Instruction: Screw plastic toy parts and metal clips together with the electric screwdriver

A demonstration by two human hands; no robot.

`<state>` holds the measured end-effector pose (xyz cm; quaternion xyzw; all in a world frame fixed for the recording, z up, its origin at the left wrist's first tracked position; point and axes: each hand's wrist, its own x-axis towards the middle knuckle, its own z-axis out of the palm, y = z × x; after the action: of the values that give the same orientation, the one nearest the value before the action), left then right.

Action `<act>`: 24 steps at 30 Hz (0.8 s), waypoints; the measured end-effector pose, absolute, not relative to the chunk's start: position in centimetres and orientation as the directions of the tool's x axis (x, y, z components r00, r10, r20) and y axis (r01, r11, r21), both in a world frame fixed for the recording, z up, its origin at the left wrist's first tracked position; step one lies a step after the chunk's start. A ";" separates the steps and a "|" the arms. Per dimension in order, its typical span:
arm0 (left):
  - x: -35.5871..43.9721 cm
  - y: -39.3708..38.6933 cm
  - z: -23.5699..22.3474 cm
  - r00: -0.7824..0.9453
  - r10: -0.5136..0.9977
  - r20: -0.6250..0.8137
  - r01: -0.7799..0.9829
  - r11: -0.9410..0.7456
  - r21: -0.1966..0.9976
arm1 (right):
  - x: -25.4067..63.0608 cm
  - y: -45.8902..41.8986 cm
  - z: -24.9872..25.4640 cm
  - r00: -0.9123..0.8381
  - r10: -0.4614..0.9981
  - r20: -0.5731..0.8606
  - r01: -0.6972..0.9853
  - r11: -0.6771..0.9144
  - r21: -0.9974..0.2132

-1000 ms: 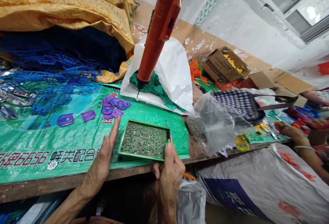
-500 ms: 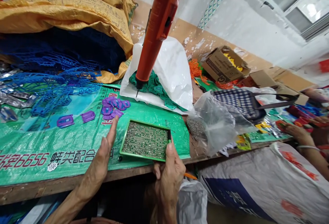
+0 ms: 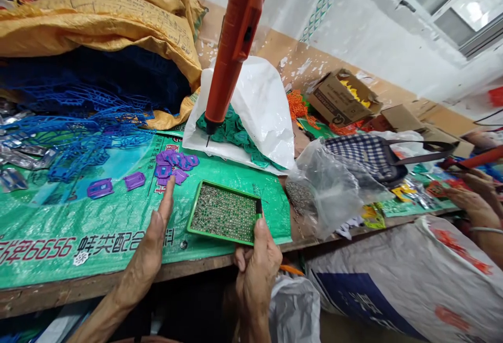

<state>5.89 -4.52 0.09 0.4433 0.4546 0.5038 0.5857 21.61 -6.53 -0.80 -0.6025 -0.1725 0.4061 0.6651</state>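
A green-rimmed tray (image 3: 223,237) full of small screws lies tilted at the table's front edge. Its near right corner is gripped by my right hand (image 3: 259,259), thumb on the rim and fingers curled below. The screws (image 3: 223,211) stand in rows of holes toward the right and lie loose toward the left. My left hand (image 3: 155,233) is held on edge to the left of the tray, fingers stretched out, touching nothing that I can see. Beyond its fingertips is a pile of purple plastic parts (image 3: 175,162). An orange electric screwdriver (image 3: 231,49) hangs upright, bit downward, above the table.
Blue plastic parts (image 3: 78,143) spill from a yellow sack (image 3: 118,18) on the left. A white bag (image 3: 267,102) with green pieces stands behind the tray. To the right are a clear plastic bag (image 3: 330,191), a checkered bag (image 3: 361,154) and a co-worker's hands (image 3: 471,204).
The tray's left side has shifted slightly right, and more screws fill its holes. The hanging screwdriver has swung slightly left in view. The co-worker's hands have moved, with an orange tool now showing there.
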 end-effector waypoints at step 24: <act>5.6 -3.9 -0.8 0.069 0.996 -0.049 -0.166 0.060 0.984 | 21.6 -5.8 -0.5 0.592 0.770 -0.239 -0.318 -0.050 -0.947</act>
<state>5.62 -3.86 -0.83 0.4581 0.4532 0.5098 0.5699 21.60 -5.81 -0.46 -0.5972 -0.1891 0.4102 0.6629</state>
